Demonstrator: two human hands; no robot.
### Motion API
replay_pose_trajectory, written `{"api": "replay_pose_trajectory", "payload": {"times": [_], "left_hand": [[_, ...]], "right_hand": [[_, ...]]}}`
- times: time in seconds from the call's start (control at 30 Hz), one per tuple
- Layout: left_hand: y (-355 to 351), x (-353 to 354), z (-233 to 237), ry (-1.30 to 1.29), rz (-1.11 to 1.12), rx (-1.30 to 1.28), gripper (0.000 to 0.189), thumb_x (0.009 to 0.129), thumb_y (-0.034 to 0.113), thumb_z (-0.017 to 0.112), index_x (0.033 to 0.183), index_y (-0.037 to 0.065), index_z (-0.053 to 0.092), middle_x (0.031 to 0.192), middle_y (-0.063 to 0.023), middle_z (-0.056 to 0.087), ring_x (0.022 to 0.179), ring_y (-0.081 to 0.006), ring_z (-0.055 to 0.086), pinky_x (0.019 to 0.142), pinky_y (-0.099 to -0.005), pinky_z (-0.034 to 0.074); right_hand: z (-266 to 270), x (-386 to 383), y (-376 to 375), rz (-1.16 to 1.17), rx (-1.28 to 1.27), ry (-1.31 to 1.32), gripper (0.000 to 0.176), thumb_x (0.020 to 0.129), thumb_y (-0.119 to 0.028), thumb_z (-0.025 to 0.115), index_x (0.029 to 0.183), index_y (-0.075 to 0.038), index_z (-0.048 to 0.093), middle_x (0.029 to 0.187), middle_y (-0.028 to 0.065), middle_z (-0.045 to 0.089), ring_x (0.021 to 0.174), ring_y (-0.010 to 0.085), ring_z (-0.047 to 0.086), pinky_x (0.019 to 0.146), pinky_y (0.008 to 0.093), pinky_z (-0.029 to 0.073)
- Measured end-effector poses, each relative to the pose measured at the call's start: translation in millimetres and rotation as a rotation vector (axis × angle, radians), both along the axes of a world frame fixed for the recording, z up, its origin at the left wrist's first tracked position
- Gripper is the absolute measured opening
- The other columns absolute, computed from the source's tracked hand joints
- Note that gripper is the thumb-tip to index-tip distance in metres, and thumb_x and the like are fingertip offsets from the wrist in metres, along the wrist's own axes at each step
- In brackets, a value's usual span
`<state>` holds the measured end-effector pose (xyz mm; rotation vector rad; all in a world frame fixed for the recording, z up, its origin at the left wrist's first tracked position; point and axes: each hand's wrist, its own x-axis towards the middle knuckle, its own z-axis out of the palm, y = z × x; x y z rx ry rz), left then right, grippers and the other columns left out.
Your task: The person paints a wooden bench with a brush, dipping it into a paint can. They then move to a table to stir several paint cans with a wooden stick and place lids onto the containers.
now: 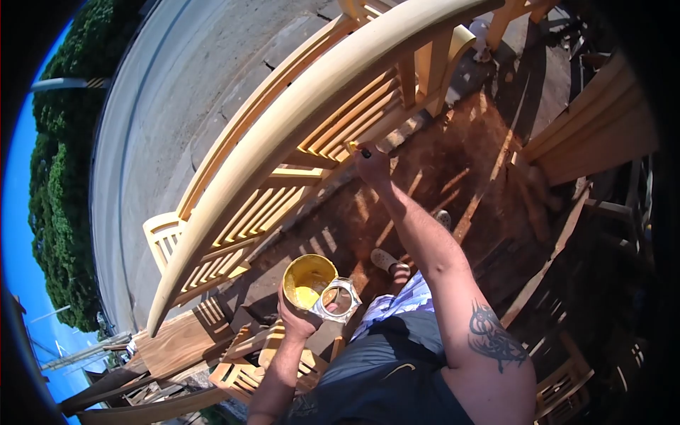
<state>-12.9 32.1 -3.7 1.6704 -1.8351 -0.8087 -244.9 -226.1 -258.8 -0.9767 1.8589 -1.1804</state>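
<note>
My left hand is wrapped round a yellow-stained can with yellow liquid at its bottom. A roll of tape sits beside the can, close to the fingers of that hand. Ahead of me, my right hand is closed on a small brush with a dark handle and a yellow tip. The brush tip is at the lower edge of the slatted back of a pale wooden bench, which has a curved top rail.
Wooden chairs and a wood board lie at the lower left. A large wooden panel leans at the right. Reddish dirt ground lies below, and a paved road runs behind the bench.
</note>
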Motion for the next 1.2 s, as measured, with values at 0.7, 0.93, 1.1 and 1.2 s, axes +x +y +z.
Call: {"api": "replay_pose_trajectory", "payload": {"times": [0.7, 0.93, 1.1, 1.2], "left_hand": [[-63, -80, 18, 0.112, -0.519, -0.465, 0.104, 0.072, 0.037, 0.099, 0.151, -0.002, 0.044, 0.143, -0.0236, 0.057, 0.132, -0.0426, 0.06, 0.109, -0.0493, 0.052], [-45, -162, 33, 0.148, -0.7, -0.475, 0.101, 0.07, 0.039, 0.098, 0.146, -0.003, 0.048, 0.131, -0.0232, 0.063, 0.116, -0.0427, 0.067, 0.096, -0.0485, 0.056], [-31, -234, 33, 0.247, -0.825, -0.273, 0.1, 0.068, 0.039, 0.099, 0.144, -0.003, 0.049, 0.128, -0.0228, 0.065, 0.115, -0.0417, 0.068, 0.097, -0.0487, 0.056], [-17, -280, 42, 0.313, -0.91, -0.222, 0.1, 0.065, 0.036, 0.101, 0.142, -0.003, 0.05, 0.12, -0.0204, 0.069, 0.107, -0.04, 0.071, 0.092, -0.0482, 0.057]], "right_hand": [[46, -269, 428, -0.594, 0.147, -0.038, 0.017, 0.096, -0.021, 0.072, 0.102, -0.005, 0.069, 0.072, 0.0037, 0.069, 0.063, 0.0115, 0.067, 0.055, 0.0306, 0.053], [11, -290, 494, -0.721, 0.207, 0.054, 0.022, 0.092, -0.031, 0.074, 0.097, -0.009, 0.073, 0.091, 0.0138, 0.078, 0.086, 0.026, 0.077, 0.077, 0.0415, 0.061], [27, -299, 550, -0.683, 0.445, 0.295, 0.025, 0.092, -0.038, 0.075, 0.099, -0.015, 0.074, 0.09, 0.0117, 0.079, 0.083, 0.029, 0.078, 0.074, 0.0428, 0.062], [17, -308, 605, -0.764, 0.599, 0.285, 0.025, 0.09, -0.039, 0.075, 0.098, -0.015, 0.075, 0.093, 0.0126, 0.079, 0.087, 0.0315, 0.078, 0.076, 0.0437, 0.062]]}}
